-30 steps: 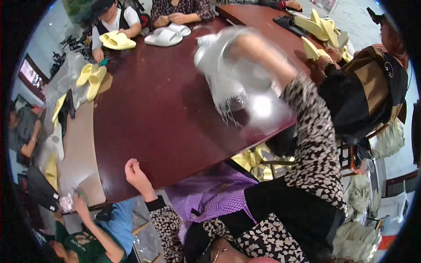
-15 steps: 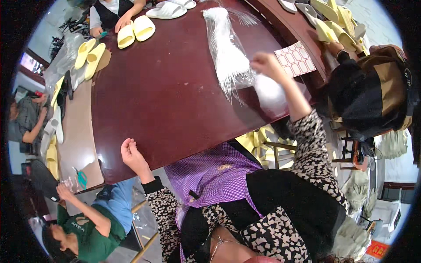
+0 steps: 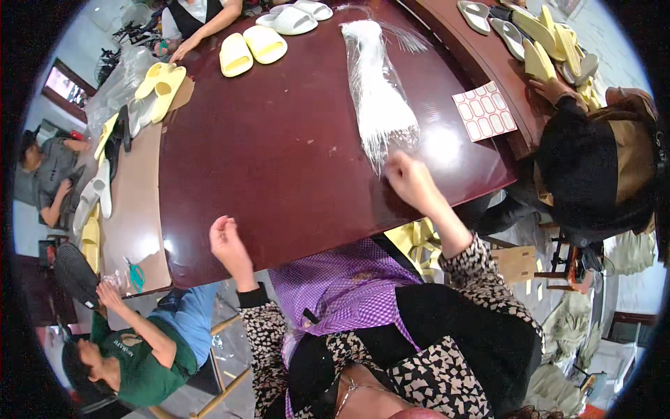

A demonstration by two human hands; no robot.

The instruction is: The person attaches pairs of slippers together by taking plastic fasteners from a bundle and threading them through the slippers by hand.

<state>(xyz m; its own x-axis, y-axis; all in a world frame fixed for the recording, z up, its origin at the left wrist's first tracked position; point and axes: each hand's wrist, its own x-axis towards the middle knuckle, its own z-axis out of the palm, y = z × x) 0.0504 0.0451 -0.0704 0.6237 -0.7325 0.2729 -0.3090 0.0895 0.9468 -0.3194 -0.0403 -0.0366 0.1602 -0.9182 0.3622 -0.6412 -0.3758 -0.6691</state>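
My left hand [image 3: 231, 246] hovers over the front edge of the dark red table [image 3: 258, 167], its fingers curled together; whatever they may hold is too small to make out. Farther right, my right hand [image 3: 413, 183] is closed with bent fingers, just below the loose ends of a bundle of thin white strands [image 3: 380, 91] in a clear plastic wrap. Whether it grips a strand cannot be seen. To the right of the bundle lies a sheet of red-outlined labels [image 3: 484, 110].
Yellow slides [image 3: 252, 50] and grey slides [image 3: 293, 19] line the far edge. More slippers [image 3: 551, 35] are heaped at the far right beside a person in black and brown. At left, a person in green sits near teal scissors [image 3: 136, 276]. Others work farther off.
My right hand has come nearer and left, away from the label sheet to the strands' ends. My left hand stays curled near the edge. The whole view has shifted slightly.
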